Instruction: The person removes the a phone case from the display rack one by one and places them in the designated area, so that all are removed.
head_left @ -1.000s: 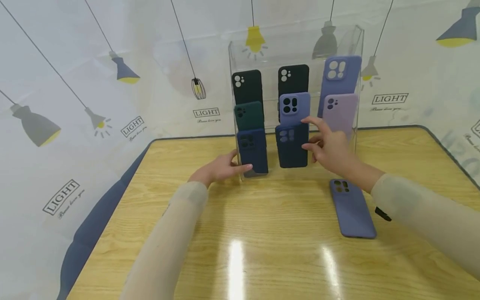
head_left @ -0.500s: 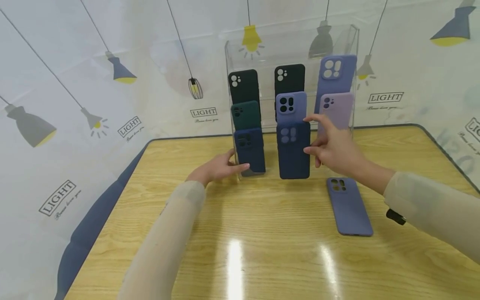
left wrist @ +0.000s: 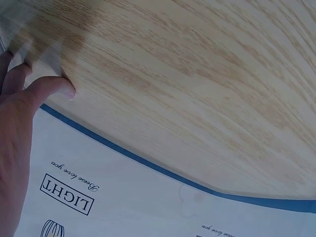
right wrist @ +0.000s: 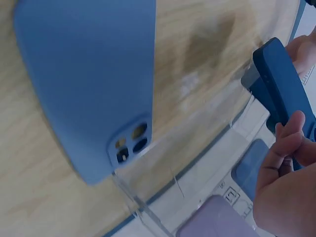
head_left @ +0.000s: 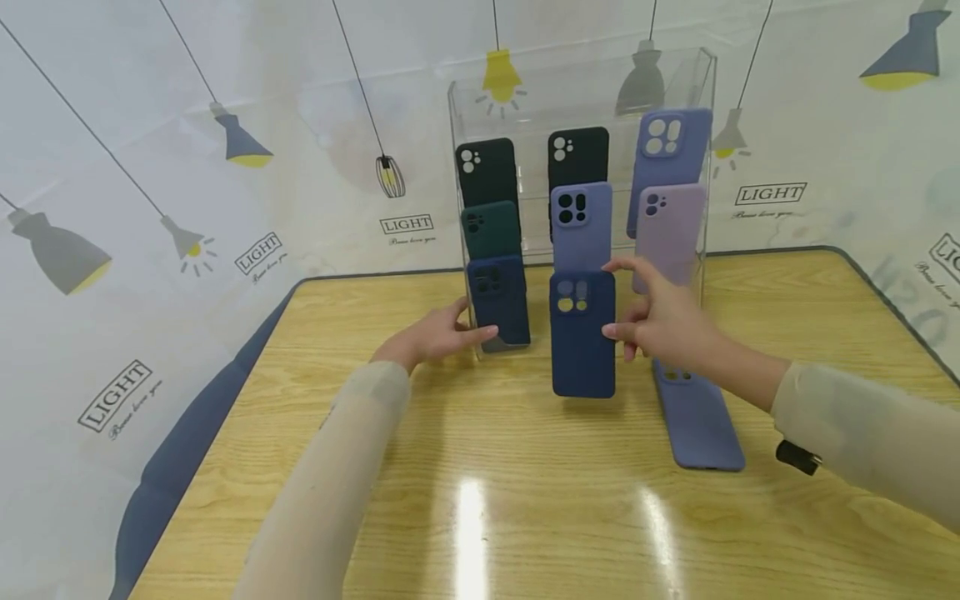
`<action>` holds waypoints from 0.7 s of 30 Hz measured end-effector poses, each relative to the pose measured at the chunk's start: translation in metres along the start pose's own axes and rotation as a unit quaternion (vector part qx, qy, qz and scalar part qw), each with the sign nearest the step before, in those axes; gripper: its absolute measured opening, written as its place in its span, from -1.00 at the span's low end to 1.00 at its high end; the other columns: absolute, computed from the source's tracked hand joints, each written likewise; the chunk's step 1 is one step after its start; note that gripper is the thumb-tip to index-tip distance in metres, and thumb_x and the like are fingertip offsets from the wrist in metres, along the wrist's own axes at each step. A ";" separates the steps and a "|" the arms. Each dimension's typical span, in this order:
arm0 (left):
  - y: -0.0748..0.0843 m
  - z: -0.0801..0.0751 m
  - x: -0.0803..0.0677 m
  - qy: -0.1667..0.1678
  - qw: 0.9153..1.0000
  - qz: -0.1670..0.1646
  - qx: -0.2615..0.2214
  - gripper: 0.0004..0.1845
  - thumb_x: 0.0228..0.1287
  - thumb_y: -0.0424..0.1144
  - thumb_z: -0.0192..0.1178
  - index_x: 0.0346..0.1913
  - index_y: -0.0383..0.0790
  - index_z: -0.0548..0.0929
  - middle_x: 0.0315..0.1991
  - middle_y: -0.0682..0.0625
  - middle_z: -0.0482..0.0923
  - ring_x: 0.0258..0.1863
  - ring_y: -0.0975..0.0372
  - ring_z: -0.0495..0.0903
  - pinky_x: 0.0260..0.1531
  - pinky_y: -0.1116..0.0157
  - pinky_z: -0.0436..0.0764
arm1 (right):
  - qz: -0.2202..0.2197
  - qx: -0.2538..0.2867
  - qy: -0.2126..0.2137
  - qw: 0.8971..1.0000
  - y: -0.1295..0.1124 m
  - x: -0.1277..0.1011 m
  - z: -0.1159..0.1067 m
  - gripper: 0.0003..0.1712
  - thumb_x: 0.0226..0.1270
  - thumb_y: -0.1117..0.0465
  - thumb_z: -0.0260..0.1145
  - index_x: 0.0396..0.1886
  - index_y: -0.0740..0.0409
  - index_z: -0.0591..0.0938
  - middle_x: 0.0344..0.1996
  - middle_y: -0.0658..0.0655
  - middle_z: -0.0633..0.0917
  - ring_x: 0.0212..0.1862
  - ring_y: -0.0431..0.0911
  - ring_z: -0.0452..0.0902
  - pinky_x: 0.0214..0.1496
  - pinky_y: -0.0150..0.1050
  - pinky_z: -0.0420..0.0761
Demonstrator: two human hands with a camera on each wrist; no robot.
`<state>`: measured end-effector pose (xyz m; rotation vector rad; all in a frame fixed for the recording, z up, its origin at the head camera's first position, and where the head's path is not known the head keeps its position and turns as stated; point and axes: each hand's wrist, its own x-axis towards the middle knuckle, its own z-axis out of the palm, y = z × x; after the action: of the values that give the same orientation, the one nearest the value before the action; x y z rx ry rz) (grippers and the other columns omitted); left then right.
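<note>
A clear display stand (head_left: 452, 125) stands at the back of the table, bearing phone cases in three columns. My left hand (head_left: 433, 336) holds the stand's lower left side, thumb across the front beside a navy phone case (head_left: 501, 312); its other fingers are partly hidden. My right hand (head_left: 671, 321) pinches a dark blue phone case (head_left: 582, 358) by its right edge and top corner. That case is upright, in front of the stand's middle column and below a periwinkle case (head_left: 588, 242). In the right wrist view the same dark blue case (right wrist: 284, 81) is seen edge-on.
A blue-violet phone case (head_left: 701, 425) lies on the wooden table (head_left: 390, 517), under the right forearm. Black cases (head_left: 486, 171), a green case (head_left: 491, 229), another periwinkle case (head_left: 678, 171) and a lilac case (head_left: 671, 233) fill other stand places. A printed sheet (head_left: 322, 125) hangs behind.
My right hand has drawn the dark blue case down and toward me, away from the stand's middle column, uncovering more of the periwinkle case. My left hand has stayed at the stand's side.
</note>
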<state>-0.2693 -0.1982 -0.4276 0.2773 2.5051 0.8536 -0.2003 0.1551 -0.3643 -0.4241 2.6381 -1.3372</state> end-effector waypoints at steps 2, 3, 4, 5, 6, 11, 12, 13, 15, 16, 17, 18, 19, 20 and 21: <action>0.000 0.000 0.000 0.001 1.000 0.000 0.000 0.23 0.34 0.58 0.10 0.78 0.01 -0.21 0.63 -0.24 0.31 0.58 -0.10 0.40 0.55 -0.14 0.40 | 0.009 0.010 -0.012 1.000 0.001 -0.002 0.003 -0.06 0.44 0.35 0.46 0.64 -0.13 0.17 -0.57 0.19 0.77 -0.54 0.01 0.69 -0.57 -0.22 0.48; -0.001 0.000 0.000 0.001 1.000 0.000 -0.001 0.23 0.33 0.58 0.11 0.78 0.02 -0.21 0.63 -0.24 0.31 0.58 -0.10 0.40 0.55 -0.14 0.41 | 0.013 0.011 -0.016 1.000 0.001 -0.003 0.005 -0.06 0.44 0.35 0.46 0.63 -0.12 0.17 -0.57 0.18 0.78 -0.54 0.01 0.69 -0.57 -0.23 0.48; -0.001 0.000 0.000 0.002 1.000 0.000 0.000 0.23 0.33 0.58 0.11 0.78 0.02 -0.21 0.63 -0.24 0.31 0.58 -0.10 0.40 0.55 -0.14 0.41 | 0.016 0.014 -0.021 1.000 0.002 -0.004 0.007 -0.06 0.43 0.35 0.46 0.63 -0.10 0.17 -0.57 0.17 0.78 -0.54 0.01 0.69 -0.56 -0.24 0.48; -0.001 0.000 0.000 0.003 1.000 0.000 0.000 0.23 0.33 0.58 0.11 0.78 0.02 -0.21 0.63 -0.24 0.31 0.59 -0.10 0.40 0.55 -0.14 0.41 | 0.022 0.020 -0.028 0.999 0.002 -0.005 0.009 -0.05 0.43 0.36 0.46 0.63 -0.09 0.17 -0.58 0.17 0.78 -0.54 0.03 0.69 -0.56 -0.24 0.46; -0.001 0.000 -0.001 0.004 1.000 0.000 0.001 0.23 0.34 0.58 0.10 0.78 0.02 -0.21 0.63 -0.24 0.31 0.58 -0.10 0.40 0.55 -0.14 0.41 | 0.025 0.020 -0.034 0.999 0.004 -0.007 0.011 -0.05 0.42 0.36 0.46 0.63 -0.07 0.16 -0.58 0.16 0.78 -0.53 0.04 0.69 -0.55 -0.24 0.46; 0.000 0.001 -0.001 0.007 1.000 0.001 0.005 0.22 0.35 0.57 0.10 0.78 0.00 -0.20 0.62 -0.24 0.33 0.58 -0.09 0.40 0.56 -0.13 0.39 | 0.052 0.043 -0.065 0.996 0.014 -0.013 0.023 -0.02 0.42 0.39 0.45 0.67 -0.05 0.14 -0.59 0.13 0.76 -0.48 0.13 0.69 -0.48 -0.20 0.53; 0.000 0.000 -0.001 0.007 1.000 0.001 0.005 0.22 0.35 0.57 0.10 0.78 0.00 -0.20 0.62 -0.24 0.33 0.58 -0.09 0.40 0.56 -0.13 0.39 | 0.058 0.048 -0.071 0.995 0.017 -0.015 0.025 -0.01 0.42 0.40 0.44 0.68 -0.05 0.13 -0.59 0.13 0.76 -0.48 0.13 0.70 -0.48 -0.19 0.54; -0.001 0.000 -0.001 0.006 1.000 0.002 0.004 0.22 0.35 0.57 0.10 0.78 0.00 -0.20 0.61 -0.24 0.34 0.58 -0.10 0.40 0.56 -0.13 0.39 | 0.065 0.053 -0.076 0.994 0.020 -0.016 0.027 0.00 0.42 0.40 0.44 0.69 -0.05 0.13 -0.60 0.15 0.75 -0.48 0.14 0.69 -0.48 -0.19 0.54; -0.001 0.000 -0.001 0.005 1.000 0.003 0.002 0.22 0.35 0.57 0.11 0.78 0.00 -0.20 0.61 -0.24 0.34 0.58 -0.10 0.40 0.57 -0.13 0.39 | 0.082 0.065 -0.085 0.991 0.025 -0.018 0.030 0.01 0.43 0.41 0.42 0.71 -0.06 0.12 -0.61 0.18 0.73 -0.48 0.14 0.69 -0.49 -0.21 0.50; -0.001 0.000 -0.001 0.004 1.000 0.003 0.001 0.22 0.35 0.56 0.11 0.78 0.00 -0.20 0.61 -0.24 0.34 0.59 -0.10 0.39 0.57 -0.13 0.39 | 0.089 0.071 -0.089 0.989 0.027 -0.019 0.031 0.02 0.43 0.42 0.42 0.72 -0.05 0.11 -0.61 0.19 0.74 -0.48 0.14 0.70 -0.49 -0.21 0.50; -0.001 0.000 0.000 0.003 1.000 0.003 0.000 0.22 0.34 0.56 0.12 0.78 0.00 -0.20 0.61 -0.24 0.34 0.59 -0.10 0.39 0.57 -0.13 0.39 | 0.096 0.076 -0.092 0.988 0.029 -0.020 0.032 0.02 0.43 0.43 0.41 0.72 -0.05 0.11 -0.61 0.21 0.74 -0.48 0.13 0.70 -0.50 -0.21 0.49; -0.001 0.000 0.000 0.002 1.000 0.003 0.000 0.22 0.34 0.56 0.12 0.78 0.00 -0.20 0.61 -0.23 0.35 0.59 -0.10 0.39 0.57 -0.13 0.39 | 0.104 0.079 -0.095 0.987 0.031 -0.021 0.034 0.03 0.43 0.43 0.41 0.73 -0.05 0.11 -0.62 0.21 0.73 -0.50 0.12 0.69 -0.52 -0.23 0.46; -0.001 -0.001 0.000 0.002 1.000 0.002 -0.001 0.23 0.34 0.57 0.12 0.78 0.00 -0.20 0.61 -0.23 0.35 0.59 -0.10 0.39 0.57 -0.13 0.39 | 0.109 0.082 -0.096 0.986 0.033 -0.021 0.034 0.03 0.43 0.43 0.41 0.73 -0.05 0.11 -0.62 0.19 0.73 -0.51 0.10 0.68 -0.53 -0.25 0.43; -0.001 -0.001 0.000 0.000 1.000 0.001 -0.001 0.23 0.34 0.57 0.12 0.78 0.00 -0.21 0.61 -0.23 0.34 0.59 -0.10 0.39 0.57 -0.13 0.39 | 0.112 0.086 -0.097 0.985 0.035 -0.022 0.035 0.03 0.43 0.44 0.40 0.73 -0.03 0.10 -0.63 0.18 0.72 -0.52 0.08 0.67 -0.54 -0.25 0.42; -0.001 -0.001 0.000 -0.001 1.000 0.001 -0.002 0.24 0.33 0.58 0.11 0.78 0.00 -0.21 0.61 -0.23 0.34 0.59 -0.10 0.39 0.57 -0.13 0.39 | 0.114 0.089 -0.098 0.985 0.037 -0.023 0.036 0.03 0.42 0.44 0.40 0.74 -0.02 0.10 -0.64 0.16 0.71 -0.53 0.06 0.65 -0.54 -0.25 0.40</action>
<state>-0.2702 -0.1998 -0.4275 0.2783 2.5019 0.8574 -0.1758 0.1560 -0.4150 -0.2094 2.3051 -1.3655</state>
